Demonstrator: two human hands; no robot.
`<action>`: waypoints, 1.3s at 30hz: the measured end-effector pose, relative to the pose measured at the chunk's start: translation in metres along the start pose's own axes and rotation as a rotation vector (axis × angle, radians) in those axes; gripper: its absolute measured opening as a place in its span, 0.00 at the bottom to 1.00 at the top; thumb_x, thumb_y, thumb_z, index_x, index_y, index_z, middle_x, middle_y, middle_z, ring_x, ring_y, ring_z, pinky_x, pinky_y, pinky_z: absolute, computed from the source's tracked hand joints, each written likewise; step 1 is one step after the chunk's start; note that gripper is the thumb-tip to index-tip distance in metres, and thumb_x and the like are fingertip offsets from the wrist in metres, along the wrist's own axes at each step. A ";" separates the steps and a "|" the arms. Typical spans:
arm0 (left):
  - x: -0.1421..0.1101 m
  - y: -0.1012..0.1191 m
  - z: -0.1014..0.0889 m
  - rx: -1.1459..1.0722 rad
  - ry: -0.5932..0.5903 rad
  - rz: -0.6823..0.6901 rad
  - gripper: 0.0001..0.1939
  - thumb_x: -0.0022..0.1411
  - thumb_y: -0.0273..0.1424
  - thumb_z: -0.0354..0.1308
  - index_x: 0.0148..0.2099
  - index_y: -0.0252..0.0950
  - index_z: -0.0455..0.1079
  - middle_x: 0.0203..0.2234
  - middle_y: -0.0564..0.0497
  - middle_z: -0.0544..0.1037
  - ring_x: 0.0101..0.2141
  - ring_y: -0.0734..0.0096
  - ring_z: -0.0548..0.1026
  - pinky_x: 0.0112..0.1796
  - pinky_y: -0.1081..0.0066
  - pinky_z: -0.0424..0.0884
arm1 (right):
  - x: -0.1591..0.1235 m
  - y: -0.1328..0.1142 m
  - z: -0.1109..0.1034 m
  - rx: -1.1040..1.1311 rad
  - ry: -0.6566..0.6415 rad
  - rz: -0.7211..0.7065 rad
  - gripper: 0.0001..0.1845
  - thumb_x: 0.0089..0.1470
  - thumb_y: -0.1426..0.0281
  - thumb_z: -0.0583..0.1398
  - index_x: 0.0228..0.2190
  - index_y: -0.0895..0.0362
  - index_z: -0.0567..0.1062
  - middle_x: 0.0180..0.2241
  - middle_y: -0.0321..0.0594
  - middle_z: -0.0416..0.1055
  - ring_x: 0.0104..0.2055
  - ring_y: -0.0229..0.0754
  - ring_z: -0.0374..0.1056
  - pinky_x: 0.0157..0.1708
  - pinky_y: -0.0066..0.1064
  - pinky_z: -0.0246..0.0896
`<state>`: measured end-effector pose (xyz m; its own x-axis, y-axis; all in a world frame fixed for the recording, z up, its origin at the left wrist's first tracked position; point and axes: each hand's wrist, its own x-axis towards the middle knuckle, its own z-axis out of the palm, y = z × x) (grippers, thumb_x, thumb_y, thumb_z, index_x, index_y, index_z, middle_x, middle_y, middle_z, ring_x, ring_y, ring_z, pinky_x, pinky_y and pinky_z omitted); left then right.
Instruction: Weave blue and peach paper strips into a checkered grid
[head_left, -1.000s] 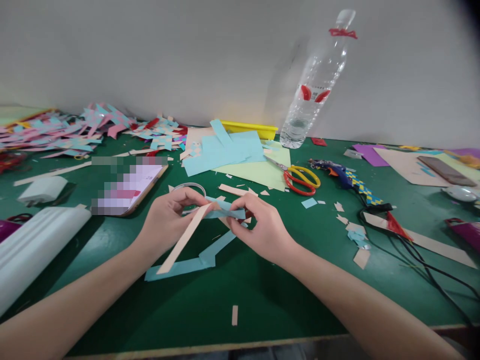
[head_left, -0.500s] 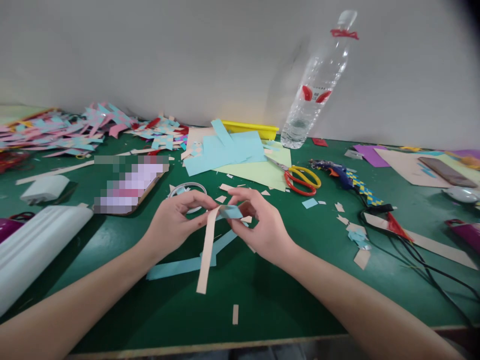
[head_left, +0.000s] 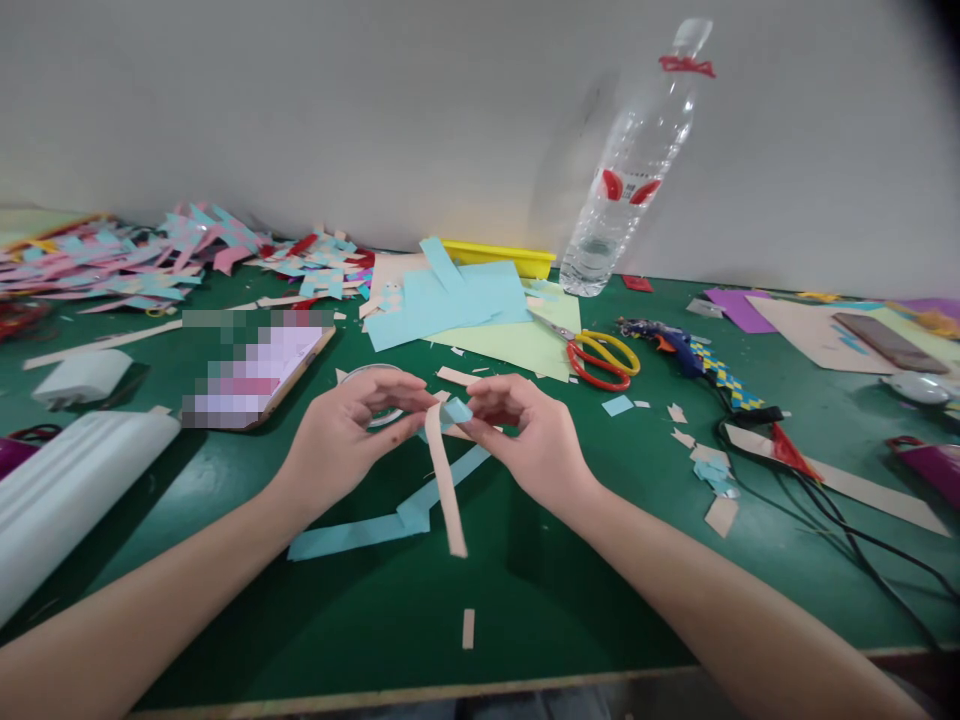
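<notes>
Close together above the middle of the green table, my two hands pinch folded paper strips. My left hand [head_left: 360,430] grips the pale pink paper strip [head_left: 445,480] near its top, and its long end hangs down and slants right. A blue paper strip [head_left: 456,410] is folded against it, its short end held in the fingertips of my right hand [head_left: 529,435]. Exactly how the strips cross is hidden by my fingers. Below lies a bent blue paper strip [head_left: 360,535] on the table. Behind my left hand, a tape roll [head_left: 386,415] is partly covered.
Scissors [head_left: 600,360] lie on coloured paper sheets [head_left: 472,300] at the back. A clear bottle [head_left: 626,180] leans by the wall. At left are a phone [head_left: 255,380], a white charger [head_left: 82,378] and heaped paper strips [head_left: 150,255]. Black cables [head_left: 832,515] and scraps lie right.
The hanging end of the pink strip has swung from left to right. My right fingers have closed in on the blue piece, and less of it shows between my hands.
</notes>
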<state>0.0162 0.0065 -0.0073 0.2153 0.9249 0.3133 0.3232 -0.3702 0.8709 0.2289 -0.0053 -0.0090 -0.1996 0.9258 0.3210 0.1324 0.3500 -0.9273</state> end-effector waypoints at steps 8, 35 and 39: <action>0.001 0.004 -0.002 0.132 -0.061 0.055 0.18 0.62 0.40 0.62 0.54 0.44 0.71 0.51 0.46 0.76 0.38 0.64 0.80 0.37 0.69 0.79 | -0.001 0.002 0.000 -0.039 -0.018 -0.023 0.11 0.54 0.69 0.65 0.41 0.53 0.75 0.35 0.36 0.77 0.37 0.38 0.75 0.40 0.34 0.75; 0.002 0.000 -0.002 0.174 -0.213 0.164 0.14 0.64 0.39 0.59 0.50 0.43 0.74 0.47 0.45 0.79 0.49 0.56 0.74 0.49 0.60 0.72 | 0.000 0.003 -0.002 0.038 -0.080 -0.065 0.09 0.54 0.70 0.65 0.40 0.53 0.75 0.36 0.36 0.76 0.37 0.35 0.74 0.39 0.30 0.75; 0.002 -0.001 -0.001 0.163 -0.245 0.156 0.09 0.63 0.37 0.59 0.43 0.41 0.77 0.40 0.47 0.81 0.42 0.59 0.77 0.44 0.63 0.73 | 0.000 0.001 -0.002 0.049 -0.099 -0.060 0.08 0.54 0.70 0.65 0.39 0.53 0.75 0.36 0.36 0.76 0.36 0.36 0.74 0.40 0.31 0.75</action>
<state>0.0160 0.0088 -0.0069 0.4822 0.8152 0.3207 0.4079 -0.5329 0.7414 0.2308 -0.0047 -0.0100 -0.3006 0.8839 0.3582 0.0704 0.3951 -0.9159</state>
